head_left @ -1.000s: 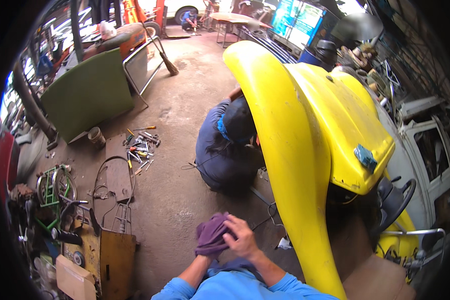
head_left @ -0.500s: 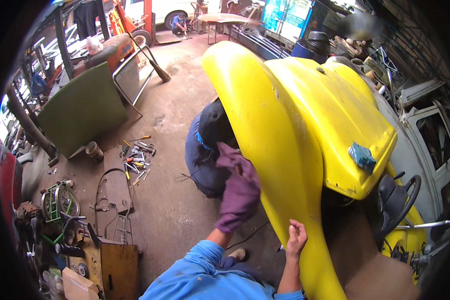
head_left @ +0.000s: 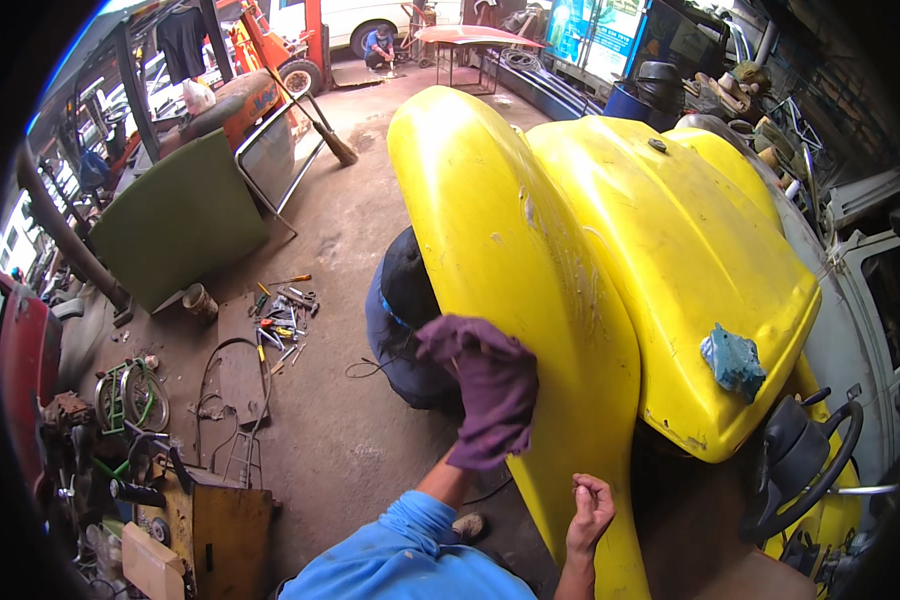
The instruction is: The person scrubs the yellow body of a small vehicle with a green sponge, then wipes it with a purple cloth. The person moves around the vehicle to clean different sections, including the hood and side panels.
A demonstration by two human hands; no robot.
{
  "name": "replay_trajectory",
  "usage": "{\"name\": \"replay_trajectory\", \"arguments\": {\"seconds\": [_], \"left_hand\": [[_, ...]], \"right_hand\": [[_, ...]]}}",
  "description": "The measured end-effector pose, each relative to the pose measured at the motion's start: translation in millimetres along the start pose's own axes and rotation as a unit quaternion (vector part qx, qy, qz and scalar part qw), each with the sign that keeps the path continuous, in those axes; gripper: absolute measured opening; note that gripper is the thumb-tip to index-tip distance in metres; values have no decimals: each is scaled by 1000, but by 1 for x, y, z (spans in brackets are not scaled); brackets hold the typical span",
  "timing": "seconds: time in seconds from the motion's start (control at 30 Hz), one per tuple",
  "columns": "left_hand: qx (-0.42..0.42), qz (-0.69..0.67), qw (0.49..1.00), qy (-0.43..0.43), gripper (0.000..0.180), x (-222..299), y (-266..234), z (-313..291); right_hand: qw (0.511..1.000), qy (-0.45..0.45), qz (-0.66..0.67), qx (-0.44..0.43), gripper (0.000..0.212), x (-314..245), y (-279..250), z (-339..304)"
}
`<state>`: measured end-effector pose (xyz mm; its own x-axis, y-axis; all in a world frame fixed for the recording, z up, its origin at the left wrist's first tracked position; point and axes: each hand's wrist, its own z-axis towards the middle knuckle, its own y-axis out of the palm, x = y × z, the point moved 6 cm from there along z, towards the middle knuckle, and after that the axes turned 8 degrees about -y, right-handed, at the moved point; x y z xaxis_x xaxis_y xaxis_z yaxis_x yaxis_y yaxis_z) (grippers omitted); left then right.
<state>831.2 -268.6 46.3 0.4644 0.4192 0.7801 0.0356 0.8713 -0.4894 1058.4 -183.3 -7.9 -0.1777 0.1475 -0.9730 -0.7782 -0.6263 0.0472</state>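
A purple cloth (head_left: 495,395) wraps my left hand, which it hides; only the wrist (head_left: 448,482) shows below it. The cloth lies against or just over the left side of a long yellow fender (head_left: 530,270). My right hand (head_left: 592,512) is over the lower part of that fender, fingers curled in with thumb and fingertips close together. Whether something small is pinched there is too small to tell. Beyond the cloth a person in dark blue clothes and a dark cap (head_left: 405,320) crouches beside the fender, partly hidden by it.
A crumpled blue rag (head_left: 733,362) lies on the yellow hood (head_left: 680,270). Right of it is a black steering wheel (head_left: 805,470). Hand tools (head_left: 285,315) are scattered on the floor at left, near a green panel (head_left: 180,220) and a yellow box (head_left: 230,540). Another person (head_left: 378,48) squats far back.
The purple cloth has spread out and shifted slightly right, further over the fender's edge. My right hand sits a little lower. The view has turned slightly.
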Motion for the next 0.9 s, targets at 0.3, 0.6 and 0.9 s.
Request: {"name": "replay_trajectory", "arguments": {"seconds": [0.3,0.6,0.9], "left_hand": [[53,76,996,13,12,-16,-46,132],[67,78,995,-8,16,-84,-88,273],[20,9,1000,12,21,-183,-102,439]], "right_hand": [[998,-43,37,-36,13,-11,31,35],[998,-54,-4,33,13,-8,54,47],[950,-209,-86,217,16,-15,105,82]]}}
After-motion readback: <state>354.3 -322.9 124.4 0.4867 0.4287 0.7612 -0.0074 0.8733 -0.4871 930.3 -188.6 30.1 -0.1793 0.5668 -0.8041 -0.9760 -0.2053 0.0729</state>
